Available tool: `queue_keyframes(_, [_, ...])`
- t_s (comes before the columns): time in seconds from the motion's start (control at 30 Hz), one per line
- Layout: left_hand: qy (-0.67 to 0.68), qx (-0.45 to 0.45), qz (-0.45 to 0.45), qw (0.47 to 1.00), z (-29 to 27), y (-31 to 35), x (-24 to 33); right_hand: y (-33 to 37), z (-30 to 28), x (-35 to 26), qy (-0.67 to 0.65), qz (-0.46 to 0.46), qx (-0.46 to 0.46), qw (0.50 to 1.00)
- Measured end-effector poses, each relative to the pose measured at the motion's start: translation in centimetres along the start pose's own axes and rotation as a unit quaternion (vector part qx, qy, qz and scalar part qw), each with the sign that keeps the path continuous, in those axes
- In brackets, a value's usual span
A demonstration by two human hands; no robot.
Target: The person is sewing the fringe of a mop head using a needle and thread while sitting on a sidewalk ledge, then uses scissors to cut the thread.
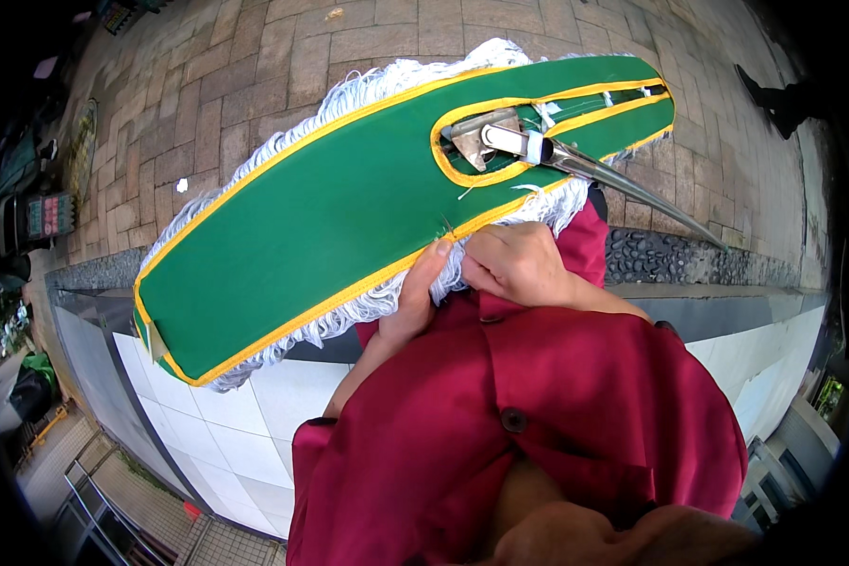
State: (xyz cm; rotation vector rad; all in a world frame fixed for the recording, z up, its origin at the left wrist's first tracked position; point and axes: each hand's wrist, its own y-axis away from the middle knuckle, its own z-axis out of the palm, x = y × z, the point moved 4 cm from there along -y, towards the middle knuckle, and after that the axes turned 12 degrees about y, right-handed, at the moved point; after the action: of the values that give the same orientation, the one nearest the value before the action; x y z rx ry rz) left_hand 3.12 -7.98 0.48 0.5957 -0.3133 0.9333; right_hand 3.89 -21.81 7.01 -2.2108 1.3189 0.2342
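Observation:
A long dust mop head (321, 222) lies across in front of me, with a green backing, yellow trim and white yarn fringe. My left hand (417, 292) pinches its near edge, the thumb on the yellow trim and the fingers underneath. Close beside it, my right hand (517, 264) is closed against the fringe; what its fingers hold is hidden. Loose thread ends (445, 228) stick up from the trim by my left thumb, and a thin dark sliver there is too small to name. A metal mop frame (489, 141) shows through the oval opening, joined to a metal pole (632, 189) slanting right.
Brick paving (255, 57) spreads beyond the mop head. A strip of dark pebbles (670, 257) runs along the white tiled ledge (236, 424). Another person's dark shoe and trouser leg (774, 104) appear at the far right. Parked vehicles (28, 217) stand at the left.

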Motion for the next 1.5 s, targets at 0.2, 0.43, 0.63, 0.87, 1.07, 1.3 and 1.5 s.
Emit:
queue_keyframes(0.2, [0.012, 0.013, -0.004, 1.000, 0.0, 0.0, -0.3, -0.2, -1.6, 1.0, -0.090, 0.027, -0.119, 0.988])
queue_keyframes(0.43, [0.052, 0.025, 0.012, 0.998, 0.2, 0.5, -0.1, -4.3, -5.3, 1.0, -0.093, 0.089, -0.108, 0.986])
queue_keyframes(0.63, [0.026, 0.041, 0.049, 0.998, 0.0, 0.5, -0.1, -5.7, -2.6, -0.1, 0.066, 0.021, -0.141, 0.988])
queue_keyframes(0.87, [-0.001, 0.015, 0.076, 0.997, -0.1, 0.5, 0.0, -6.0, -1.8, -1.2, 0.154, 0.005, -0.142, 0.978])
queue_keyframes(1.07, [-0.038, -0.011, 0.056, 0.998, -2.2, 0.1, -1.6, -5.3, -1.9, -1.7, 0.189, 0.059, -0.079, 0.977])
queue_keyframes(1.3, [0.019, 0.014, 0.069, 0.997, -1.8, 0.0, -1.4, -4.7, -0.9, -2.1, 0.202, -0.013, -0.019, 0.979])
queue_keyframes(1.5, [-0.021, -0.001, 0.081, 0.997, -1.6, 0.3, -0.9, -7.7, -1.6, -1.1, 0.067, 0.047, 0.003, 0.997])
